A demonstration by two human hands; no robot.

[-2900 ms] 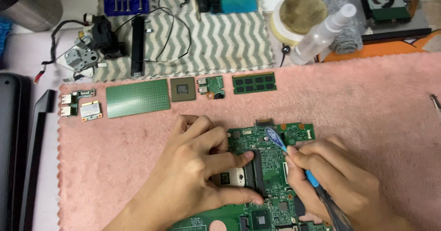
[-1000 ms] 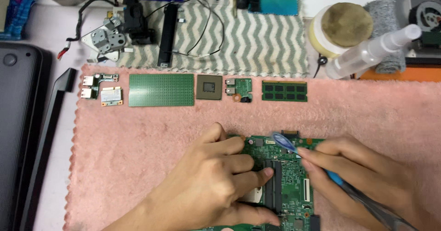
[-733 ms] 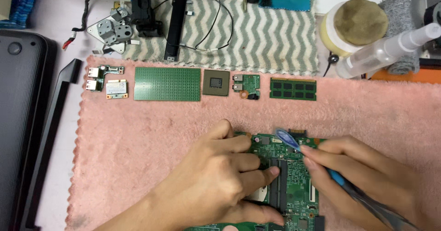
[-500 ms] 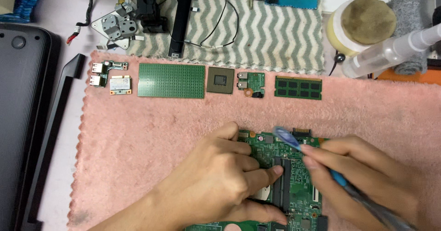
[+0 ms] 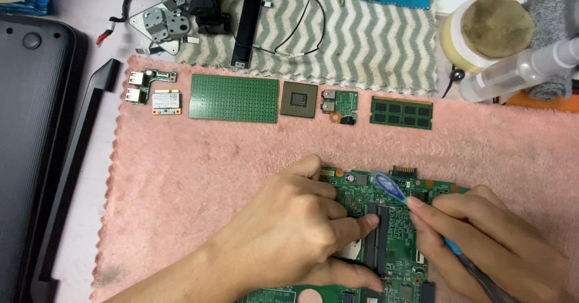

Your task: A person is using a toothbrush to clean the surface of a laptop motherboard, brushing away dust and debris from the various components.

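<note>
Pink towel (image 5: 199, 176) bears motherboard (image 5: 395, 230) (left hand (image 5: 289, 230) steadies, right hand (image 5: 482, 243) brushes)

A pale work table (image 5: 102, 176) lies under even, soft light. A pink fringed towel (image 5: 199, 176) covers most of it; a grey-and-white zigzag cloth (image 5: 374, 44) spreads along the far edge. A dark laptop shell (image 5: 30, 146) sits at left
</note>
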